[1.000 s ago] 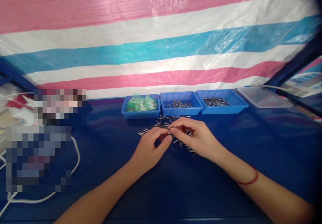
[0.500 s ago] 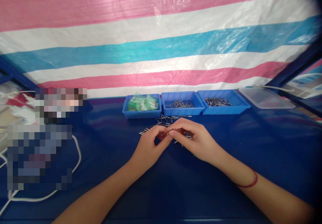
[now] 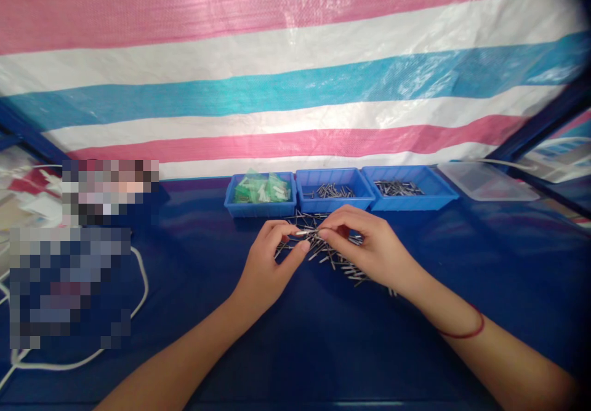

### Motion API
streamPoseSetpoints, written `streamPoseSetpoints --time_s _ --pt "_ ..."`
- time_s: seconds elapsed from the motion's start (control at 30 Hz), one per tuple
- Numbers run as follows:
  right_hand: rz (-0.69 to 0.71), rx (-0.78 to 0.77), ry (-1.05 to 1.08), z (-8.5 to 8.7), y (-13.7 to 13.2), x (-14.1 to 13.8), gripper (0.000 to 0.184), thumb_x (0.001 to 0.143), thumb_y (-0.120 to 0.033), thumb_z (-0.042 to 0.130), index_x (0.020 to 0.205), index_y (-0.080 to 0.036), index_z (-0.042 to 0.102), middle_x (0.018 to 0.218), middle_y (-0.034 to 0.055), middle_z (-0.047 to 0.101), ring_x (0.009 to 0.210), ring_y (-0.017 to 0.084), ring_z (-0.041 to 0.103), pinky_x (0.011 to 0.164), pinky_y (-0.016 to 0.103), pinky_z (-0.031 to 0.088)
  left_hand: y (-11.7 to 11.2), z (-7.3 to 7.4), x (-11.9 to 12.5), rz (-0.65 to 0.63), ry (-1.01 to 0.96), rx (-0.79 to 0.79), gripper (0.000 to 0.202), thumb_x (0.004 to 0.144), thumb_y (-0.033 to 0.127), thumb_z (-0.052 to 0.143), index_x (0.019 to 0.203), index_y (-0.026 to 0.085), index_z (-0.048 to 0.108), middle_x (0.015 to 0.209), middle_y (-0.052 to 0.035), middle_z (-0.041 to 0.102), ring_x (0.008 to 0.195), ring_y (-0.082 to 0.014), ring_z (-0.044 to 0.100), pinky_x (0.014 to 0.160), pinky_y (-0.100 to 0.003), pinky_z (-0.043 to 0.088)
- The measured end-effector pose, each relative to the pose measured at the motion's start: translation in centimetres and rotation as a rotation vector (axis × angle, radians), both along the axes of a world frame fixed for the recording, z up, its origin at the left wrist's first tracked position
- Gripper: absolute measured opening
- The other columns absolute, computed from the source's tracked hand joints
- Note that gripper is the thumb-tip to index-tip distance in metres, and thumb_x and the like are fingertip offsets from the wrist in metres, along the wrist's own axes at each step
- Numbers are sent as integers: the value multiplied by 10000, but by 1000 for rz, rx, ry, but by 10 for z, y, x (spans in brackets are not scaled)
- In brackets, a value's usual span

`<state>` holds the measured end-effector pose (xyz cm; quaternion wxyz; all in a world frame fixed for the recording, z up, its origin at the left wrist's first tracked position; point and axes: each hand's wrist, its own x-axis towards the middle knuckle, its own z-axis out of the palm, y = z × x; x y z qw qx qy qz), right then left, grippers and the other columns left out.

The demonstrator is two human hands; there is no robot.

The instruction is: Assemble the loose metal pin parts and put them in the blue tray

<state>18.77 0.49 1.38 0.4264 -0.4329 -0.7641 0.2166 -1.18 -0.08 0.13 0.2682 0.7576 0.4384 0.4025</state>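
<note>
My right hand (image 3: 369, 242) pinches a thin silver metal rod (image 3: 303, 232) between thumb and fingertips; its thicker end points left. That end reaches the index fingertip of my left hand (image 3: 270, 257), whose thumb stands apart from the index finger. Whether the left fingertip touches the rod I cannot tell. Beneath both hands a loose pile of similar metal rods (image 3: 353, 271) is spread on the dark blue tabletop (image 3: 305, 343), partly hidden by my fingers.
Behind the pile stand three blue bins: the left bin (image 3: 261, 211) with green-tinted plastic bags, the middle bin (image 3: 335, 203) and right bin (image 3: 415, 202) with metal rods. A clear plastic lid (image 3: 487, 182) lies at right. A white cable (image 3: 143, 275) curves at left.
My hands have drawn slightly apart, and my left thumb and index finger have parted. The rod between them now shows, held by my right hand. More of the pile is visible.
</note>
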Motion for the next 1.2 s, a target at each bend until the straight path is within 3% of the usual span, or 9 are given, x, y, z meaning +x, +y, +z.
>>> streamPoseSetpoints --time_s 0.07,0.23,0.33,0.53,0.67,0.8,1.03,1.2 --pt "-173 42 7 2 9 18 172 858 -330 566 797 -207 669 801 44 662 705 168 584 626 295 452 0 -2 -2 -7 15 -25 152 886 248 538 1024 205 586 1005 -41 582 891 -157 553 807 -285 444" --pt "-819 164 -135 2 36 84 221 817 -336 572 820 -168 715 739 56 672 635 176 560 624 301 417 -1 -5 -2 -41 56 -77 168 910 253 502 1046 214 593 1022 -37 592 895 -152 562 809 -279 443" --pt "-943 188 -366 -7 49 108 237 807 -295 556 789 -140 734 723 91 674 641 192 553 638 314 384 -1 -3 -1 -61 93 -87 145 900 234 509 995 208 615 1016 -42 592 901 -160 570 816 -285 447" --pt "-911 131 -619 -22 60 113 345 850 -354 474 824 -143 746 764 144 664 723 266 554 613 345 355 -2 -7 0 -98 295 16 169 888 253 525 1004 224 644 1023 -55 607 981 -206 552 866 -354 414" --pt "-948 133 -638 -15 55 110 372 863 -404 458 853 -159 737 768 138 653 724 274 554 616 363 358 -2 -13 2 -116 531 115 223 868 352 576 1057 267 659 1027 -48 636 942 -231 547 782 -374 367" --pt "-882 167 -522 -3 44 96 331 870 -374 469 844 -159 719 772 126 658 747 262 571 671 372 383 1 -16 7 -108 629 170 182 907 330 531 986 248 673 968 -28 667 908 -211 556 761 -367 313" --pt "-520 170 -338 1 25 49 217 854 -301 521 767 -198 691 731 67 663 742 239 586 748 383 413 4 -14 7 -56 741 241 189 943 266 457 916 193 630 910 -55 648 852 -205 544 721 -357 290" --pt "-167 45 -265 -5 13 18 131 794 -200 583 870 -200 690 846 52 688 805 219 599 782 380 447 4 -9 2 41 562 103 190 955 241 395 930 175 571 928 -55 609 843 -195 543 721 -334 342"
